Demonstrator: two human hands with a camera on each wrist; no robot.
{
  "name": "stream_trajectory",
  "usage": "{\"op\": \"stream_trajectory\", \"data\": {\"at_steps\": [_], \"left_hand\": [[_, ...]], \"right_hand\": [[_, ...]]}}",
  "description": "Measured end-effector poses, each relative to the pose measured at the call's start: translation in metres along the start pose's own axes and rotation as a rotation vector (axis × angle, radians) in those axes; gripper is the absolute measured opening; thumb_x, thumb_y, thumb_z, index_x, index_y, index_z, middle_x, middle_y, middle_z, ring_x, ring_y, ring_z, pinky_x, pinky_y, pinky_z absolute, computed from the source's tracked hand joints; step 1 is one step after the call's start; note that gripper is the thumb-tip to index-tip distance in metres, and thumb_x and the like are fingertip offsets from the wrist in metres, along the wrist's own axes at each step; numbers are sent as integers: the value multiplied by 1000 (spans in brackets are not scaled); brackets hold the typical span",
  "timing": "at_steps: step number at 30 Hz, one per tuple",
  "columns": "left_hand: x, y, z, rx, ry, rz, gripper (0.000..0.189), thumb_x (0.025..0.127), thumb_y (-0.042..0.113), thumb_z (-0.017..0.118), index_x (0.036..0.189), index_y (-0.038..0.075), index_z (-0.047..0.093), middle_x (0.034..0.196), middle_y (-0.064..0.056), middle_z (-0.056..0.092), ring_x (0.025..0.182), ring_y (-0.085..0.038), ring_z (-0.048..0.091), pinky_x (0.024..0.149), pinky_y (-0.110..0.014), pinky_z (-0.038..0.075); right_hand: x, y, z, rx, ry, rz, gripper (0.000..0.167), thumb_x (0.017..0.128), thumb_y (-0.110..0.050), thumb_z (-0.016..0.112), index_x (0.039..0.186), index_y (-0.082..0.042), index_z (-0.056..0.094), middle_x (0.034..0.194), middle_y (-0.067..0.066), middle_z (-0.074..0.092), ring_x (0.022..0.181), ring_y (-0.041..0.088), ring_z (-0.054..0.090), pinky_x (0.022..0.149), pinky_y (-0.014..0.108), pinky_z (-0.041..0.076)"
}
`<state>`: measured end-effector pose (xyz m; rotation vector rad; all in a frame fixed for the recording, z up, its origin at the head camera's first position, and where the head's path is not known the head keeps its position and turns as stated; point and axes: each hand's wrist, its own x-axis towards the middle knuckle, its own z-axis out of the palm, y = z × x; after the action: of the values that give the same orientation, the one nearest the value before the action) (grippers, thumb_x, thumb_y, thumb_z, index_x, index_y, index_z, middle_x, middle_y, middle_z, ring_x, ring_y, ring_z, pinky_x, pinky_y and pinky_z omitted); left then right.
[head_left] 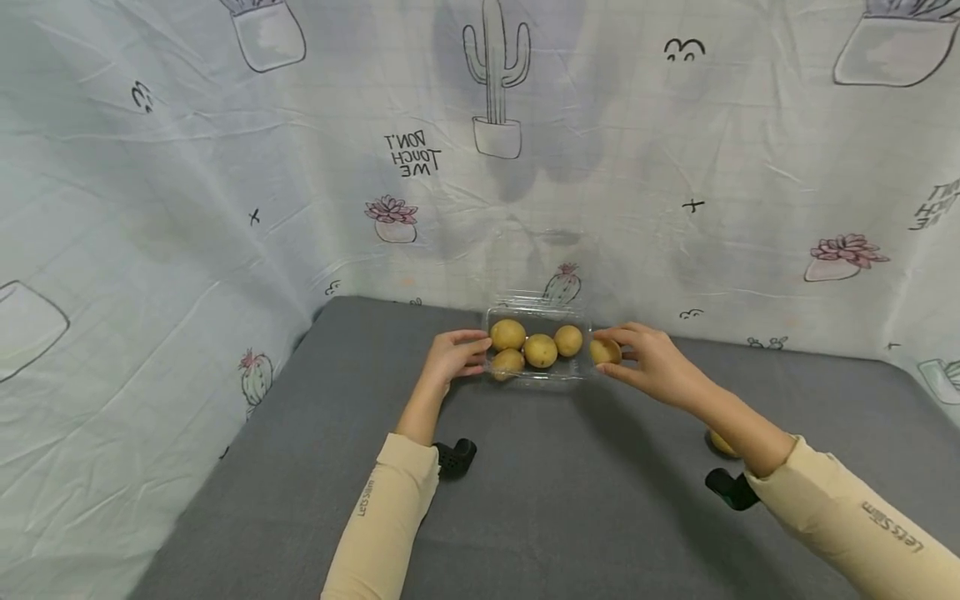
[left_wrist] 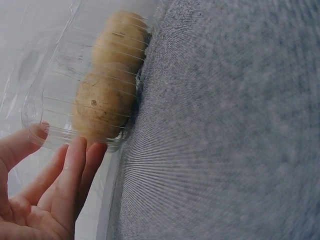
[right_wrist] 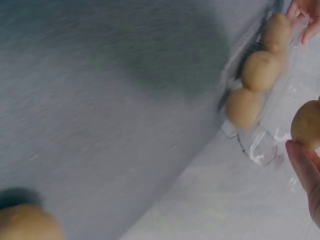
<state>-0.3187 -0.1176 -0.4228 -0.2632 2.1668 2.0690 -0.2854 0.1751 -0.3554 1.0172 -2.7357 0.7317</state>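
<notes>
A clear plastic container (head_left: 536, 372) stands near the back of the grey table, with several potatoes (head_left: 541, 351) inside. My left hand (head_left: 455, 358) holds its left end: in the left wrist view the thumb lies at the rim and the fingertips (left_wrist: 76, 145) meet the side below. At the opposite end, my right hand (head_left: 647, 362) grips one potato (head_left: 604, 352) between thumb and fingers. That potato is right beside the container's right edge, outside the ones in it. The right wrist view shows the held potato (right_wrist: 306, 125) only partly, cut by the frame.
Another potato (head_left: 722, 446) lies on the table (head_left: 525, 500), partly hidden under my right forearm. A white printed curtain (head_left: 622, 167) hangs just behind the container. Black wrist devices (head_left: 456, 458) stick out by both sleeves.
</notes>
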Motion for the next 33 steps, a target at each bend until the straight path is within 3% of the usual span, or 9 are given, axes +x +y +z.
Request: {"op": "stream_trajectory", "data": {"at_steps": [6, 10, 13, 20, 24, 33], "left_hand": [[2, 1, 1, 0, -3, 2, 31, 87, 19, 66, 116, 9, 64, 112, -15, 63, 91, -22, 65, 71, -29, 58], [2, 1, 1, -3, 3, -9, 31, 86, 18, 67, 116, 9, 65, 114, -14, 63, 93, -23, 65, 71, -29, 58], [1, 1, 1, -1, 5, -12, 31, 87, 18, 66, 116, 9, 64, 113, -14, 63, 92, -22, 65, 71, -29, 58], [2, 1, 1, -1, 5, -11, 30, 86, 19, 67, 115, 11, 65, 110, -13, 65, 86, -18, 65, 70, -28, 58], [3, 1, 1, 2, 2, -12, 30, 86, 19, 67, 115, 11, 65, 111, -12, 65, 90, -20, 65, 71, -28, 58], [1, 1, 0, 5, 6, -15, 30, 86, 20, 67, 115, 11, 65, 109, -12, 65, 84, -17, 64, 68, -27, 58]], "right_hand": [[22, -6, 7, 12, -23, 18, 43, 82, -13, 70, 120, 4, 58, 110, 17, 61, 92, 27, 59, 77, 40, 56], [38, -9, 16, 21, -60, 52, 40, 82, -16, 71, 116, 3, 61, 101, 15, 65, 72, 21, 61, 60, 32, 54], [48, -10, 25, 31, -109, 75, 39, 82, -18, 72, 113, 3, 63, 98, 15, 66, 63, 15, 59, 54, 27, 50], [60, -10, 36, 49, -265, 100, 38, 84, -22, 69, 112, 4, 62, 110, 22, 63, 93, 29, 62, 75, 39, 55], [65, -9, 35, 58, -317, 109, 39, 84, -23, 67, 113, 3, 63, 112, 20, 63, 101, 32, 60, 81, 43, 53], [74, -3, 35, 150, -469, 157, 38, 85, -24, 64, 115, -1, 63, 112, 18, 63, 101, 30, 60, 77, 37, 54]]}}
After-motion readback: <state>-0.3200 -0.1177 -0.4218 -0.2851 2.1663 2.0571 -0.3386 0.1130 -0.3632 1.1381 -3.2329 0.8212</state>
